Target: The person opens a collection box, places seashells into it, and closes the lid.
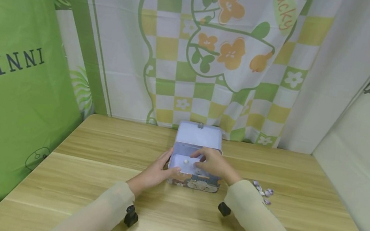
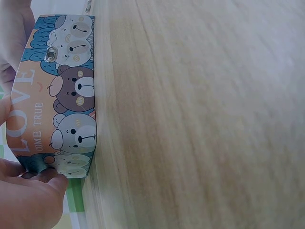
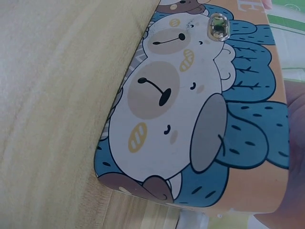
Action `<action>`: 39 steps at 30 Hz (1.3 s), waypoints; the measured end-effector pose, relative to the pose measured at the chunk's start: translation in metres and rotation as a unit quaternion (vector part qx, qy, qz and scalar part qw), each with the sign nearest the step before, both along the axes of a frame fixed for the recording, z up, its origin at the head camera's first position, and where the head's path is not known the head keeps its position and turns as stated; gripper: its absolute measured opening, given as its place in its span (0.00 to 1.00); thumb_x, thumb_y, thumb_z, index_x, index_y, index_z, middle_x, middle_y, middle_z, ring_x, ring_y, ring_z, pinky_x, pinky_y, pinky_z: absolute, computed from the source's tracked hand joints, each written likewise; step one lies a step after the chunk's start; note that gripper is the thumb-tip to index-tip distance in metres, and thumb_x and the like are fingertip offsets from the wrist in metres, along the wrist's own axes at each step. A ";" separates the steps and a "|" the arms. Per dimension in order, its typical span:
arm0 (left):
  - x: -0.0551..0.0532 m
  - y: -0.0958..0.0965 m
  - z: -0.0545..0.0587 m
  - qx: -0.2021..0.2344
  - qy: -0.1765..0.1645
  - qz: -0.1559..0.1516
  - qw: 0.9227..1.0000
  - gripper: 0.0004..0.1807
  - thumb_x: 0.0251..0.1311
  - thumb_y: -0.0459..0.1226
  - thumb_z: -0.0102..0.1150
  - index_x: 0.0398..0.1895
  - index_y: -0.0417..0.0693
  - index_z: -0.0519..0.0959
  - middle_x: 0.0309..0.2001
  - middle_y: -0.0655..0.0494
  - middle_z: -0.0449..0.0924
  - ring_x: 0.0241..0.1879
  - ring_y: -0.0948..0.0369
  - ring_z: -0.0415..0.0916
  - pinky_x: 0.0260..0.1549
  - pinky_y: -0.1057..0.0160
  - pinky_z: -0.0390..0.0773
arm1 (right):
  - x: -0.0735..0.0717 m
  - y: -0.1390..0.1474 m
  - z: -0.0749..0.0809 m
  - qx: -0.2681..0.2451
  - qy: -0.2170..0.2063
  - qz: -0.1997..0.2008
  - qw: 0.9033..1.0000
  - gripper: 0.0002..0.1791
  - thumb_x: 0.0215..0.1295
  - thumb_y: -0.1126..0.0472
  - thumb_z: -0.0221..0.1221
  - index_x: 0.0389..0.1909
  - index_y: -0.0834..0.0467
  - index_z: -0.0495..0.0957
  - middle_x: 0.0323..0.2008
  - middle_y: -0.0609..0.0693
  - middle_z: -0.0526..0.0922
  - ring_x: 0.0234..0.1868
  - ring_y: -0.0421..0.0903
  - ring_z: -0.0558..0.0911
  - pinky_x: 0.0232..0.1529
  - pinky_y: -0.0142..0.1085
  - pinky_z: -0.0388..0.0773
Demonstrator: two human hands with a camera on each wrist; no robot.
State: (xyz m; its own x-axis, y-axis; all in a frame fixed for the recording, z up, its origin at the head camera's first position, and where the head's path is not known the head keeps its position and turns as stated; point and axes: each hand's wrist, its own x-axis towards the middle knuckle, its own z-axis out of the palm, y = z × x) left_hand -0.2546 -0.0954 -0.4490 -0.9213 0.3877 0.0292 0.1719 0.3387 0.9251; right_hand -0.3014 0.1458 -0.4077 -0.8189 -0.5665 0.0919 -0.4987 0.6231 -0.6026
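A bear-printed tin box [image 1: 193,182] with a pale lilac inside stands on the table, its hinged lid [image 1: 200,134] tipped up and back. My left hand [image 1: 154,172] grips its left end, thumb over the front rim and fingers along the side. Over the box's opening reaches my right hand [image 1: 213,163], with bent fingers and a gap between thumb and forefinger; I see nothing held there. Inside lies a small whitish piece [image 1: 186,162]. The metal clasp [image 2: 51,54] shows on the printed front. In the right wrist view the box front hides most of the right hand [image 3: 290,191].
Several small purple-and-white pieces [image 1: 268,192] lie on the wooden table [image 1: 175,226], right of the box beside the right forearm. Patterned curtains [image 1: 168,57] hang behind and at both sides. A thin dark cable [image 1: 37,155] shows near the left table edge.
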 end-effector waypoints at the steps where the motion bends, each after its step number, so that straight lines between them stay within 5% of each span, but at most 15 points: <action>1: 0.000 0.000 0.000 -0.001 0.000 0.001 1.000 0.52 0.69 0.56 0.58 0.82 0.50 0.37 0.81 0.47 0.34 0.76 0.46 0.46 0.70 0.44 0.57 | 0.000 0.000 0.000 -0.001 0.001 0.002 1.000 0.14 0.65 0.68 0.65 0.52 0.65 0.83 0.50 0.59 0.84 0.44 0.51 0.82 0.44 0.41 0.82; 16: 0.001 0.000 0.003 -0.012 0.020 -0.001 1.000 0.50 0.70 0.54 0.57 0.82 0.49 0.38 0.80 0.46 0.36 0.77 0.47 0.44 0.72 0.45 0.52 | 0.005 0.026 0.012 -0.004 0.019 -0.007 1.000 0.14 0.65 0.67 0.64 0.51 0.61 0.83 0.50 0.54 0.84 0.47 0.51 0.82 0.46 0.42 0.82; 29: 0.002 0.000 0.003 -0.024 0.019 0.005 1.000 0.51 0.69 0.56 0.57 0.82 0.50 0.38 0.80 0.46 0.34 0.77 0.48 0.42 0.73 0.45 0.48 | 0.014 0.073 0.023 -0.037 0.035 -0.012 0.999 0.14 0.65 0.70 0.63 0.51 0.66 0.82 0.48 0.63 0.83 0.42 0.54 0.83 0.42 0.42 0.84; 39: 0.005 0.000 0.007 -0.030 0.009 0.008 0.999 0.51 0.69 0.57 0.56 0.82 0.50 0.38 0.81 0.48 0.34 0.78 0.49 0.39 0.73 0.46 0.47 | 0.019 0.113 0.023 -0.006 0.026 -0.058 0.998 0.13 0.66 0.68 0.64 0.51 0.67 0.82 0.49 0.63 0.84 0.42 0.54 0.83 0.42 0.44 0.83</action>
